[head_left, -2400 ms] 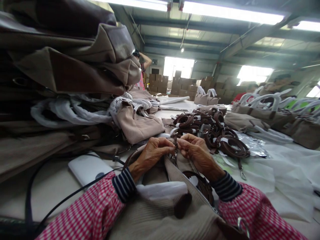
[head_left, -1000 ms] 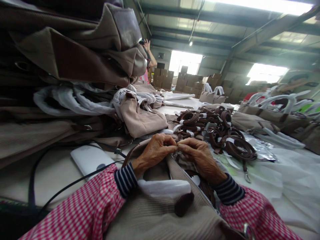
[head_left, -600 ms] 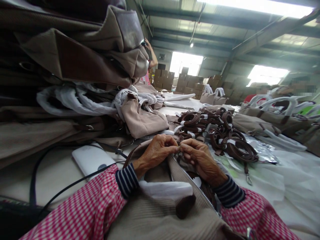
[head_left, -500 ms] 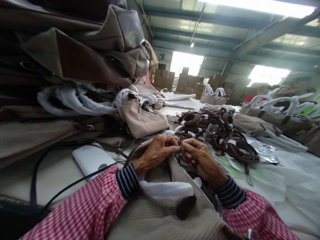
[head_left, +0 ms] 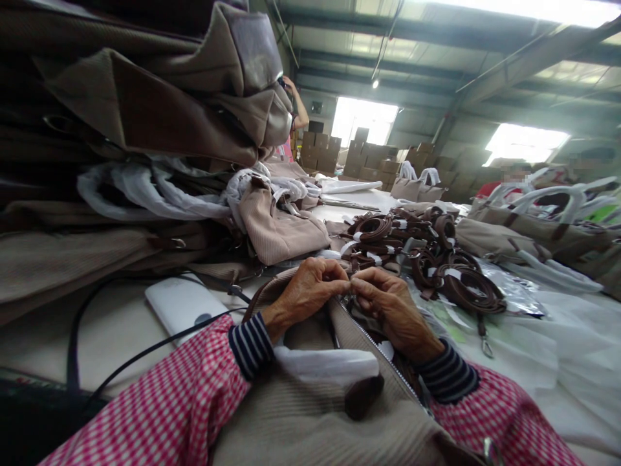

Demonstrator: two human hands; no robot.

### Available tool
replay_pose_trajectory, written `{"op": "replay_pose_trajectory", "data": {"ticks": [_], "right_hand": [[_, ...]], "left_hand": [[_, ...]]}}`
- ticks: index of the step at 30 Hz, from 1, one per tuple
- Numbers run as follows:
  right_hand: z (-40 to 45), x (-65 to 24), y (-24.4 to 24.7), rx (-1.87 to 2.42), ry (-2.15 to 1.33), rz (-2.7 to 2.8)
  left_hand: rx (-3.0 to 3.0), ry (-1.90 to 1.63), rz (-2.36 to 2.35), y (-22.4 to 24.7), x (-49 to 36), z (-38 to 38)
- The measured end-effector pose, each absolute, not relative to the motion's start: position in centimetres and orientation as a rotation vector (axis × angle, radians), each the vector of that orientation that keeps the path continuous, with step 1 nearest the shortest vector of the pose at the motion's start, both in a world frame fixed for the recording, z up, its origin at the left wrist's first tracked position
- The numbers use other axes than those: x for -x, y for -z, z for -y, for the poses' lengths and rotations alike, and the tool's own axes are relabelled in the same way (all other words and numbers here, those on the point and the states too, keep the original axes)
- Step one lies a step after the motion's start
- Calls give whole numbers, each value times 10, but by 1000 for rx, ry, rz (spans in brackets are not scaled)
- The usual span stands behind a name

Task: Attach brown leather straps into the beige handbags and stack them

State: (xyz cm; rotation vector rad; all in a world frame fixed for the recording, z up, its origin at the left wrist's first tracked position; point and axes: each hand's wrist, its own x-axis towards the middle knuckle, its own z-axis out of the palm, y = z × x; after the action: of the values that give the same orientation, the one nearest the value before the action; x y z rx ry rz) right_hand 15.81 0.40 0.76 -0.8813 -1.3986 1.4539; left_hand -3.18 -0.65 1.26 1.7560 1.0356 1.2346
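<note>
A beige ribbed handbag [head_left: 310, 421] lies in front of me with its zipper [head_left: 373, 349] running toward my hands. My left hand [head_left: 310, 291] and my right hand [head_left: 388, 304] meet at the far end of the zipper, fingertips pinched together on a small metal piece there, mostly hidden by my fingers. A handle wrapped in white plastic [head_left: 327, 362] with a brown end [head_left: 363, 396] rests across the bag.
Coiled brown straps [head_left: 422, 259] are heaped just beyond my hands. A tall stack of beige and brown bags [head_left: 136, 129] rises on the left. A white device [head_left: 179, 304] with black cords lies on the table. Bags with wrapped handles [head_left: 533, 213] stand at right; another person [head_left: 294, 116] stands far back.
My hands stay pinched together at the zipper end with only small finger shifts. The view has drifted slightly.
</note>
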Motion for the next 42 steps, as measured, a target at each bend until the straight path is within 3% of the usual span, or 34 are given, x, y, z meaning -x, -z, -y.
{"op": "replay_pose_trajectory", "data": {"ticks": [11,20,27,31,36,42], "right_hand": [[-5,-158,-8,887,-1421,1446],[-2,-158,-15,901,-1078,1672],[-11,-161,-6,910,-1502,1488],[-14,-159,-2,942,-1553,1446],[-11,-169,-11,954,-1442,1618],[22,-219,-22,920,-901,1943]], "left_hand": [[-1813,-1236,-1069,-11,32,5],[-2016,-1186,-1231,-12,31,10],[-2158,-1158,-1310,-8,27,10],[-2217,-1174,-1338,-5,27,8],[-2303,-1171,-1303,-5,29,10],[-2739,-1144,-1146,-23,32,30]]}}
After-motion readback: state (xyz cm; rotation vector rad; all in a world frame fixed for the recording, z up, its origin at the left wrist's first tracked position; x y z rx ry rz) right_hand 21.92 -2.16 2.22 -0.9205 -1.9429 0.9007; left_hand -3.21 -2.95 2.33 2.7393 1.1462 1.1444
